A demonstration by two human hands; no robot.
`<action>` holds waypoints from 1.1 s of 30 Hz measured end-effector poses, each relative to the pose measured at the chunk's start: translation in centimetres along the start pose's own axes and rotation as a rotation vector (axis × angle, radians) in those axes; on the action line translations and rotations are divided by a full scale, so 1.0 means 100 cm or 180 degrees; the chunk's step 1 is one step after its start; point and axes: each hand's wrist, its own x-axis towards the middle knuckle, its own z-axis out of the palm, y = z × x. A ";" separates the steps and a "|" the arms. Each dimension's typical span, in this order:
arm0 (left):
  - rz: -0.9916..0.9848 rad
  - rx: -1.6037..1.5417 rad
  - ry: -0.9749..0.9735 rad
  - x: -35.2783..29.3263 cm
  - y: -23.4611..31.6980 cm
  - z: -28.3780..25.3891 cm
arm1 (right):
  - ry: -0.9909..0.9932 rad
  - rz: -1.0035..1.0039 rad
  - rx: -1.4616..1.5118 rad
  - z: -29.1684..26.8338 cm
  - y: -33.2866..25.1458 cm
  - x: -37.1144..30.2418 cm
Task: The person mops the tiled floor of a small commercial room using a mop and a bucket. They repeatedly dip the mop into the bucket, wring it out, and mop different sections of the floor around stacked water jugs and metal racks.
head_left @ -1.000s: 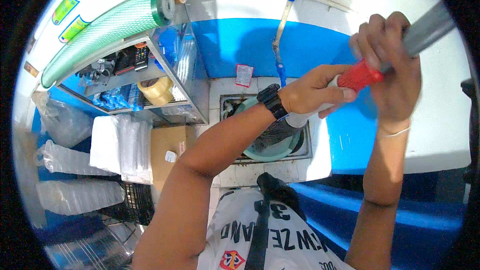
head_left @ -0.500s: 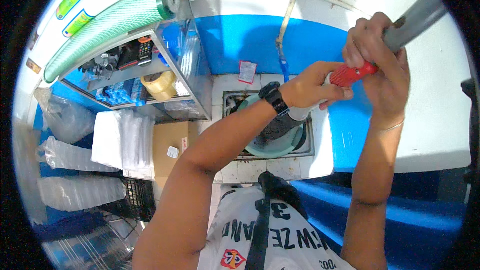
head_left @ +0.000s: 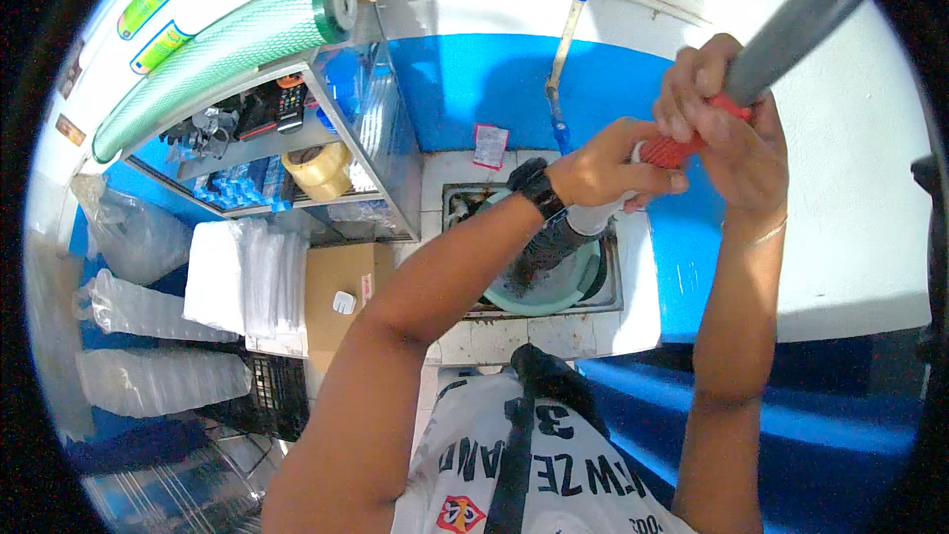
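Note:
A twist mop slants across the view, its grey pole (head_left: 799, 28) rising to the upper right. My right hand (head_left: 733, 143) is closed round the pole and the upper end of its red ribbed collar (head_left: 672, 150). Lower down, my left hand (head_left: 601, 174) wraps the mop where the red collar meets a white sleeve (head_left: 590, 220); a black watch is on that wrist. Below the sleeve, the dark mop head (head_left: 546, 249) hangs into a pale green basin (head_left: 539, 305). My left forearm and hand hide part of the basin.
The basin sits in a metal sink (head_left: 614, 289) set in a white tiled counter (head_left: 499, 339). On the left are a glass cabinet (head_left: 400, 173), a cardboard box (head_left: 336, 272) and stacked clear plastic containers (head_left: 163, 381). A blue-ended pipe (head_left: 563, 54) runs down the wall.
Both hands and the upper part of the mop have shifted slightly left. My right hand now covers more of the red collar, and the pole stands a little steeper.

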 end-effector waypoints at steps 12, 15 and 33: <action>0.1087 0.1452 0.1277 -0.013 -0.021 0.029 | 0.1913 0.0628 -0.0914 0.024 0.014 -0.026; 0.0203 0.0606 -0.0019 -0.008 0.002 0.005 | -0.0387 0.0252 0.0627 0.010 -0.003 -0.006; 0.0787 0.0921 0.0354 -0.011 -0.005 0.034 | 0.1386 0.0163 -0.0271 0.024 -0.011 -0.033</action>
